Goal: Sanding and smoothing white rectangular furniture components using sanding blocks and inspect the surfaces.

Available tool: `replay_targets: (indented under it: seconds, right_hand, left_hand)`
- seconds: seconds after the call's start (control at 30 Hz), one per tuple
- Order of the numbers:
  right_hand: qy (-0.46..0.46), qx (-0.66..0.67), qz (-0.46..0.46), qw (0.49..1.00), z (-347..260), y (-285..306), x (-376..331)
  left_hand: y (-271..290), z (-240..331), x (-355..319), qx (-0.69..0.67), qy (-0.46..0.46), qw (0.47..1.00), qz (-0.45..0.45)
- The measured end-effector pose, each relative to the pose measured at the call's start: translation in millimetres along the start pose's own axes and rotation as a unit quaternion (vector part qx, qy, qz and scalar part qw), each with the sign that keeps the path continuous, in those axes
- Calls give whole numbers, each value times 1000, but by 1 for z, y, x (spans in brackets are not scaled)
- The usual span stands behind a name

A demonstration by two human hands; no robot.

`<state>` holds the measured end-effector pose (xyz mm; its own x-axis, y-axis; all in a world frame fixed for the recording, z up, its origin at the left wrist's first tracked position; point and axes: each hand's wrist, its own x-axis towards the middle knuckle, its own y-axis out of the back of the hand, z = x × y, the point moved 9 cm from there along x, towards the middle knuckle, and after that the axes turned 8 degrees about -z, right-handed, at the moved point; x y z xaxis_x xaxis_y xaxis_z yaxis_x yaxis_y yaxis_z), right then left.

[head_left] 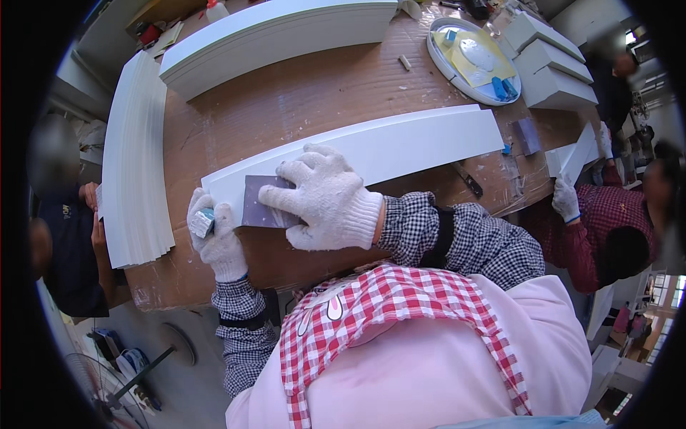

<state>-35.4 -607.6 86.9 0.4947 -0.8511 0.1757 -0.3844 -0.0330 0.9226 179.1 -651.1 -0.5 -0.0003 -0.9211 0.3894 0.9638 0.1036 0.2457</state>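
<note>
A long white board lies across the table in front of me. My right hand, in a white knit glove, has its fingers on a grey-purple square that looks like a sandpaper sheet, over the board's left end. My left hand, also gloved, is at that same end. Between its thumb and fingers sits a small blue block with a whitish, smeared face. Whether the left fingers also touch the board's edge is hard to make out.
Stacks of white boards stand at the far side and left of the brown table. A round white tray holds blue pieces; white blocks are piled beside it. A knife lies near the right edge. Other people work at both sides.
</note>
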Motion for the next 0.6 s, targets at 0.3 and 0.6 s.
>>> replay_targets:
  seconds: [0.3,0.6]
  right_hand:
    - [-455,-204,131,857,177,138,-242]
    - [-217,-143,164,952,100,118,-172]
  left_hand:
    - [4,-10,2,-1,44,999,-13]
    - [-71,97,36,85,-121,980,-134]
